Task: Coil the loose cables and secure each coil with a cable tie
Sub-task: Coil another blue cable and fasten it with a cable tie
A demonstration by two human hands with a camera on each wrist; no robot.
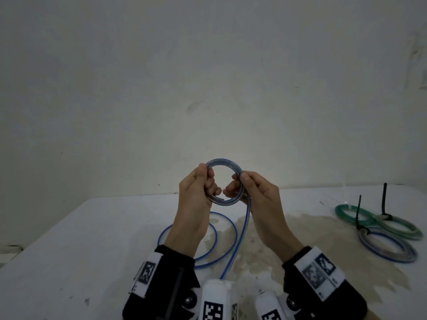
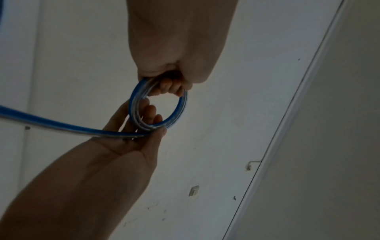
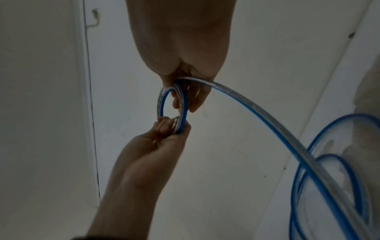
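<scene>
A clear cable with a blue stripe is wound into a small coil [image 1: 223, 160], held upright in the air above the white table [image 1: 92, 239]. My left hand [image 1: 208, 179] grips the coil's left side, fingers curled through the ring. On the right side my right hand [image 1: 238, 183] pinches it between thumb and fingers. From there the loose cable [image 1: 242, 227] drops to the table and lies in wide loops [image 1: 233, 245]. The left wrist view has the coil [image 2: 183, 104] under my left hand [image 2: 168, 86]. In the right wrist view the coil [image 3: 159, 102] hangs below my right hand [image 3: 191, 97].
Three finished coils lie at the table's right: a green one [image 1: 346, 213], a pale green one [image 1: 411, 232] and a blue-grey one [image 1: 390, 256], with black cable ties [image 1: 384, 199] sticking up. A brownish stain [image 1: 300, 227] covers the table's middle. A bare wall stands behind.
</scene>
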